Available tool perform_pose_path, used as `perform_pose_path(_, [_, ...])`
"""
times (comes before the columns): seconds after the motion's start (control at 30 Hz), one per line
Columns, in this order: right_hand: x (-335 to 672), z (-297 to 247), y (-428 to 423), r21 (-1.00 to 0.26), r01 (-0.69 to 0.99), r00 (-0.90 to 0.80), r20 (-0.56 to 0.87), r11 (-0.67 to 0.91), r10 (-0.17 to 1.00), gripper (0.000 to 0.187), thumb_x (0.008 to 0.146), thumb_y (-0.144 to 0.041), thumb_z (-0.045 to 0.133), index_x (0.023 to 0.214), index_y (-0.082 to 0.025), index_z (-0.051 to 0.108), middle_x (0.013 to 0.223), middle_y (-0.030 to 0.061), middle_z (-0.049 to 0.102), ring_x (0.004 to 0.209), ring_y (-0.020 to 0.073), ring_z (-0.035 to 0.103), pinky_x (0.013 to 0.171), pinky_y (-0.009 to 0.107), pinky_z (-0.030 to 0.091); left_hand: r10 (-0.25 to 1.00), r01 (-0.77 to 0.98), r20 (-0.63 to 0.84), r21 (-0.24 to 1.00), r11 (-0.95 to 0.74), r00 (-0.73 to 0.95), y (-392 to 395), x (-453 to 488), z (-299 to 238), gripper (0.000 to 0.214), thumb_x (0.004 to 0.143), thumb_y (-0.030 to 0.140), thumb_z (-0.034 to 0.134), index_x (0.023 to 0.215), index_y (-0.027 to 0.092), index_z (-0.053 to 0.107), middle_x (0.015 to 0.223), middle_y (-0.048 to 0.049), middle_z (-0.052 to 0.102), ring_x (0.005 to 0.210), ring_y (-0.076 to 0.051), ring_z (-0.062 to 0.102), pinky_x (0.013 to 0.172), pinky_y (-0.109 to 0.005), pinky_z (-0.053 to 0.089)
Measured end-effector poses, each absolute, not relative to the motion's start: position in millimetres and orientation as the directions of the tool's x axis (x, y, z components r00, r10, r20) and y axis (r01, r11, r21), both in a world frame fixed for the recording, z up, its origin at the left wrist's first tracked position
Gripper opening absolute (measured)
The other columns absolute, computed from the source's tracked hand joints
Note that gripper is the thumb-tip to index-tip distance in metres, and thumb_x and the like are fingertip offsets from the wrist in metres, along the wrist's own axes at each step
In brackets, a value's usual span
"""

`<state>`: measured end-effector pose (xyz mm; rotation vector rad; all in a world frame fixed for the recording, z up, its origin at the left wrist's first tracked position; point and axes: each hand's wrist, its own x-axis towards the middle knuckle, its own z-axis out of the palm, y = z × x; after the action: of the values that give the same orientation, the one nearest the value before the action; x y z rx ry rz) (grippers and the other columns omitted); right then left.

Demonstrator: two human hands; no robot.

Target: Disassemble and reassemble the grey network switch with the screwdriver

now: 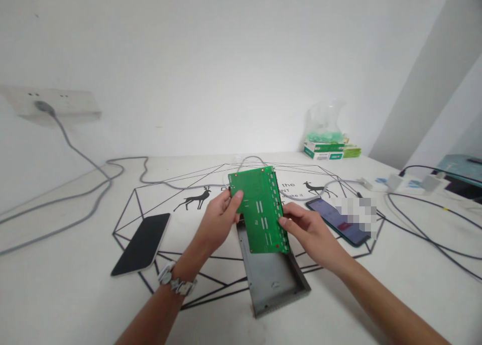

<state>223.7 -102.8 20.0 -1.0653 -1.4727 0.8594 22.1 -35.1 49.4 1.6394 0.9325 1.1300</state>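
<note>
A green circuit board is held up between my two hands, tilted, its soldered underside facing me. My left hand grips its left edge, thumb on the face and fingers behind. At the right edge, along a row of connectors, my right hand pinches the board with thumb and fingers. Below and partly behind the board lies an open grey metal case on the table, its upper part hidden by the board. A watch is on my left wrist.
On the printed white table, a dark-screened phone lies left and a lit phone right. A power strip with cables stands at the right. Small boxes under a plastic bag sit against the wall. A grey cord runs from the wall socket.
</note>
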Motion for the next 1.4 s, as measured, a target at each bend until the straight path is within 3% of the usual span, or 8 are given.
perform_pose_path(0.17, [227,19,-102,-0.971,0.105,-0.092,0.206,0.215,0.974,0.03,0.084,-0.049,0.067,0.082,-0.02,0.065,0.051,-0.0083,0.035,0.047,0.0092,0.03,0.048,0.024,0.027,0.916,0.042,0.241,0.963,-0.268,0.321,-37,21,54,0.043,0.083,0.058,0.063,0.091,0.016,0.057,0.053,0.0074,0.045,0.043,-0.007,0.037,0.044,-0.02,0.029])
perform_pose_path(0.23, [227,21,-104,-0.994,0.025,-0.16,0.102,0.107,0.982,0.031,0.086,-0.05,0.065,0.09,-0.019,0.063,0.045,-0.0103,0.038,0.04,0.0074,0.027,0.042,0.022,0.021,0.917,0.047,0.22,0.967,-0.249,0.333,-37,19,57,0.05,0.082,0.065,0.059,0.088,0.016,0.056,0.051,0.0058,0.047,0.044,-0.009,0.039,0.044,-0.02,0.029])
perform_pose_path(0.37, [225,27,-108,-0.995,-0.097,-0.187,0.038,0.02,0.982,0.024,0.082,-0.04,0.067,0.087,-0.017,0.059,0.067,0.0005,0.064,0.05,0.0112,0.054,0.041,0.02,0.033,0.902,-0.093,0.157,0.987,-0.13,0.403,-38,13,62,0.071,0.084,0.081,0.032,0.097,0.016,0.057,0.054,0.0002,0.056,0.045,-0.013,0.044,0.045,-0.023,0.032])
perform_pose_path(0.57, [226,32,-108,-0.924,-0.377,-0.184,0.011,-0.06,0.983,0.034,0.073,-0.028,0.064,0.106,-0.019,0.063,0.081,0.0044,0.065,0.068,0.0173,0.061,0.049,0.026,0.05,0.915,-0.125,0.136,0.988,-0.095,0.379,-40,13,63,0.073,0.083,0.083,0.032,0.1,0.016,0.057,0.05,0.0028,0.051,0.042,-0.013,0.045,0.042,-0.022,0.029])
perform_pose_path(0.87, [212,10,-102,-0.976,-0.213,-0.13,0.082,0.053,0.988,0.042,0.078,-0.039,0.075,0.1,-0.026,0.041,0.079,-0.0049,0.06,0.064,0.0125,0.059,0.051,0.024,0.053,0.878,-0.135,0.086,0.991,-0.025,0.47,-40,21,53,0.073,0.087,0.077,0.035,0.123,0.015,0.047,0.052,0.0046,0.052,0.039,-0.013,0.044,0.04,-0.022,0.035])
perform_pose_path(1.13, [197,2,-108,-0.962,-0.274,-0.191,0.069,0.014,0.979,0.048,0.071,-0.03,0.079,0.102,-0.027,0.043,0.084,-0.0021,0.068,0.076,0.0197,0.072,0.056,0.027,0.054,0.633,-0.34,0.146,0.92,0.196,0.761,-59,36,52,0.072,0.092,0.071,0.027,0.134,0.013,0.037,0.078,-0.0088,0.067,0.061,-0.023,0.065,0.057,-0.034,0.049])
perform_pose_path(1.27, [196,6,-111,-0.952,-0.304,-0.192,0.037,-0.023,0.981,0.062,0.064,-0.029,0.084,0.11,-0.028,0.042,0.082,-0.0022,0.069,0.077,0.0223,0.073,0.056,0.028,0.054,0.599,-0.383,0.174,0.892,0.241,0.782,-61,39,51,0.069,0.094,0.069,0.028,0.132,0.012,0.039,0.092,-0.0143,0.068,0.072,-0.026,0.068,0.064,-0.035,0.048])
perform_pose_path(1.4, [199,4,-107,-0.955,-0.295,-0.184,0.04,-0.017,0.982,0.056,0.066,-0.032,0.082,0.105,-0.027,0.043,0.083,-0.0022,0.068,0.072,0.0205,0.072,0.055,0.029,0.054,0.609,-0.381,0.158,0.889,0.256,0.778,-59,37,52,0.07,0.093,0.071,0.027,0.129,0.013,0.042,0.092,-0.0139,0.067,0.072,-0.026,0.068,0.065,-0.036,0.048])
